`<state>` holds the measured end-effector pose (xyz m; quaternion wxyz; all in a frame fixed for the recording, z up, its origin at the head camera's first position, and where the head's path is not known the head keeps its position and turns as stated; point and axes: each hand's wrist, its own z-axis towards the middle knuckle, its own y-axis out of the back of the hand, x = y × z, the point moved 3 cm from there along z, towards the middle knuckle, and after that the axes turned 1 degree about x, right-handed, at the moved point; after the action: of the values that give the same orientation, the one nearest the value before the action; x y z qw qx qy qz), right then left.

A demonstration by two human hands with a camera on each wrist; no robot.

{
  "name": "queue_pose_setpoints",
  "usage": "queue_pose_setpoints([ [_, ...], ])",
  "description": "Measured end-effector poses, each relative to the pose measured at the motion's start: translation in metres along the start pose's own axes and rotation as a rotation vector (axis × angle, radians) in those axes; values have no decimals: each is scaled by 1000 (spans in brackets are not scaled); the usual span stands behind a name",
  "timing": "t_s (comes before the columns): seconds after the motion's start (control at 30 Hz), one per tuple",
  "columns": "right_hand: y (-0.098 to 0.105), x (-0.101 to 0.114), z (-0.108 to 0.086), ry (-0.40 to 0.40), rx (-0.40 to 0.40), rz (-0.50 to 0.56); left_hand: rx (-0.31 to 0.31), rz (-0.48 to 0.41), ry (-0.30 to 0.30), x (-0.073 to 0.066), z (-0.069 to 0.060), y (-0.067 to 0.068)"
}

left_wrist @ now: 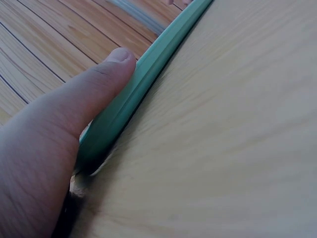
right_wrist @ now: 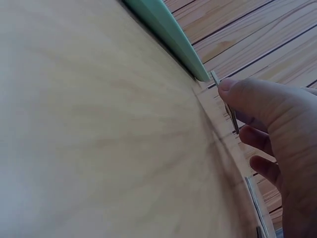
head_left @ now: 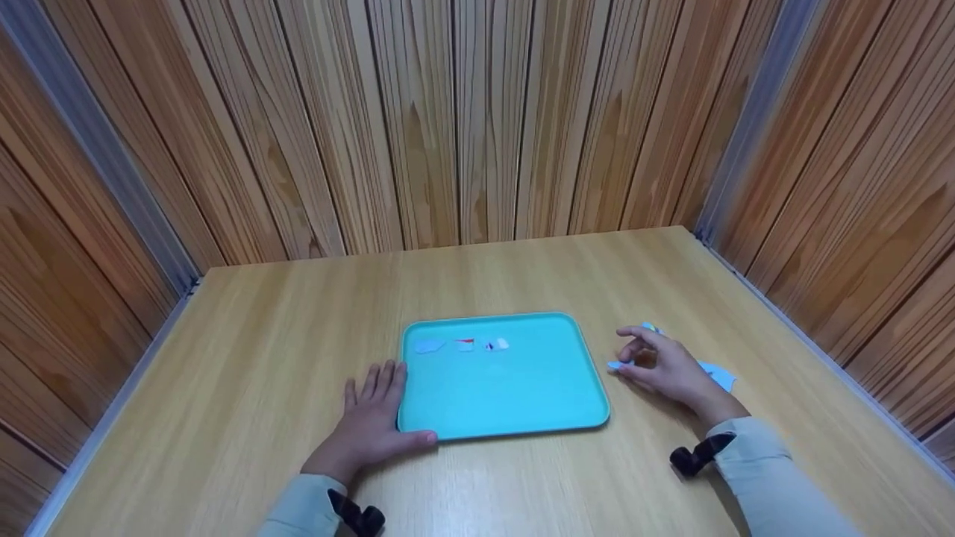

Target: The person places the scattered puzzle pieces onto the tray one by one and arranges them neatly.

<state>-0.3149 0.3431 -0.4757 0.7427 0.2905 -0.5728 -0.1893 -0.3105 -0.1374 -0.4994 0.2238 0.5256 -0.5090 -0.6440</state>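
A turquoise tray (head_left: 507, 395) lies on the table. My left hand (head_left: 373, 425) rests at its left front corner, fingers straight along the left side and thumb against the front rim; the left wrist view shows that thumb (left_wrist: 106, 79) on the tray's edge. On the tray, a row holds a light blue flat piece (head_left: 430, 346), a piece with a red stripe (head_left: 465, 344) and a white and dark patterned piece (head_left: 495, 344). Right of the tray, my right hand (head_left: 671, 369) pinches a thin blue flat piece (head_left: 615, 365) between thumb and fingers, just above the table.
Beyond the right hand lies a small blue patterned piece (head_left: 649, 327), partly hidden. A larger light blue piece (head_left: 721, 375) lies behind the right wrist. Wood-plank walls (head_left: 485, 127) enclose the back and sides of the table (head_left: 298, 321).
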Motion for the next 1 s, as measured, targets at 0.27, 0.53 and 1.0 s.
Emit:
queue_pose_setpoints([
  [0.27,-7,8,13,21,3,-7,4,-14,0,0,1,-1],
  [0.53,-13,19,26,21,7,-20,-4,0,4,0,1,-1],
  [1.0,-23,38,44,-110,39,22,2,9,7,2,1,0],
])
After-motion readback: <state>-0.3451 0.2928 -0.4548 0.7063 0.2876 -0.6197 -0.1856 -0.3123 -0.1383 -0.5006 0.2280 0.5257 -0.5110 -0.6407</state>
